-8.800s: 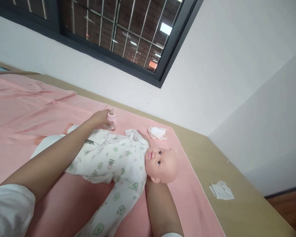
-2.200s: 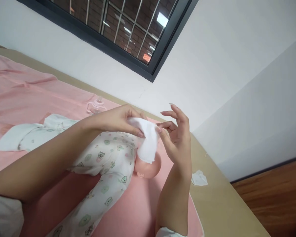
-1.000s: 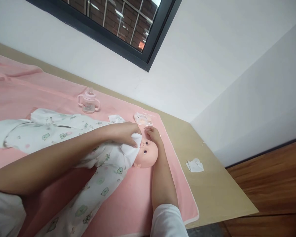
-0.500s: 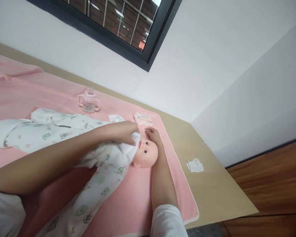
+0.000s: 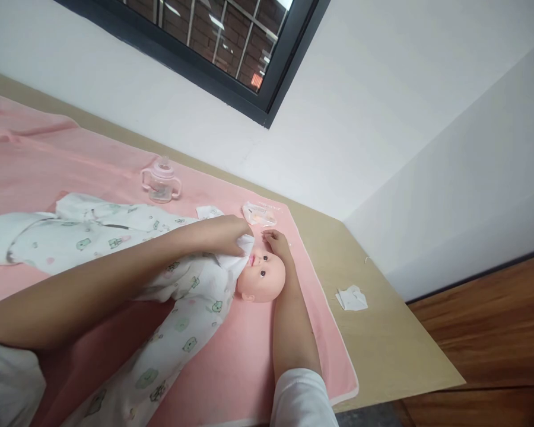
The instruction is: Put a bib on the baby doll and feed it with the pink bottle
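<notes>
A bald baby doll point(image 5: 263, 280) lies on its back, dressed in a white outfit point(image 5: 191, 308) with green animal prints. My left hand point(image 5: 234, 235) reaches across its chest, fingers closed on a plain white cloth point(image 5: 245, 244) at the doll's neck. Whether this cloth belongs to the outfit, I cannot tell. Beyond the head, my right hand point(image 5: 277, 243) rests by the doll's far side with loosely bent fingers, holding nothing visible. The right forearm runs along the top of the head. Part of the doll's body is hidden under my left forearm.
A pink blanket point(image 5: 231, 367) covers much of the wooden table point(image 5: 382, 338). A clear baby bottle point(image 5: 161, 182) with pink handles stands behind the doll. Near my right hand lies a small clear packet point(image 5: 258, 214). A crumpled white tissue point(image 5: 352, 298) is on the right.
My left hand and the white cloth have shifted very slightly, with a little more of the doll's cheek showing. My right hand has stayed in place.
</notes>
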### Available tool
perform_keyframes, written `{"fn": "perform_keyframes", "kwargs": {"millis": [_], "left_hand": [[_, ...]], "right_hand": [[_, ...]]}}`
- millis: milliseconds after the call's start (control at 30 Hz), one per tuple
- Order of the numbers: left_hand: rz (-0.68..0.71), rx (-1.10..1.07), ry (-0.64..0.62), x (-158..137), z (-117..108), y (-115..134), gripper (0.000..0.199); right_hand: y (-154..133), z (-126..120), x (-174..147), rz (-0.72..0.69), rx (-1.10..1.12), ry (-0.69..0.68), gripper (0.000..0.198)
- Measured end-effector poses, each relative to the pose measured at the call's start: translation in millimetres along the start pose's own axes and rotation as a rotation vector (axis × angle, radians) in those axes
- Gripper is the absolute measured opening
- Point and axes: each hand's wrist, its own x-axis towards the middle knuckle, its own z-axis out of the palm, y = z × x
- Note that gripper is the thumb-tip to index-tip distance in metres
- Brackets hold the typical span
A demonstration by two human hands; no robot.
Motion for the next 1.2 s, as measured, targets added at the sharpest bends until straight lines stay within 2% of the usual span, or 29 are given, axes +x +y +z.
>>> {"fn": "perform_keyframes", "kwargs": {"millis": [267,400,833,1000,1200], "left_hand": [[0.08,0.055,0.08,3.5,5.1,-5.1,0.013],[0.075,0.078,0.098,4.9,6.1,-4.8,0.007],[0.09,0.083,0.13,5.1,4.8,-1.7,0.01],[0.064,0.022,0.089,-1.4,-4.0,5.8,0.015],[0.03,-0.14,-0.076,-9.7,-12.0,10.8,0.011]], "right_hand": [[4.7,0.7,2.9,-0.008,-0.005,0.004,0.019],[4.6,0.8,2.6,-0.013,-0.023,0.009,0.02],[-2.4,1.6,-5.0,-0.011,-0.077,0.026,0.02],[-2.1,1.3,-5.6,-0.011,-0.078,0.033,0.021],[2.0,1.4,-2.1,-0.025,-0.083,0.026,0.022]]}}
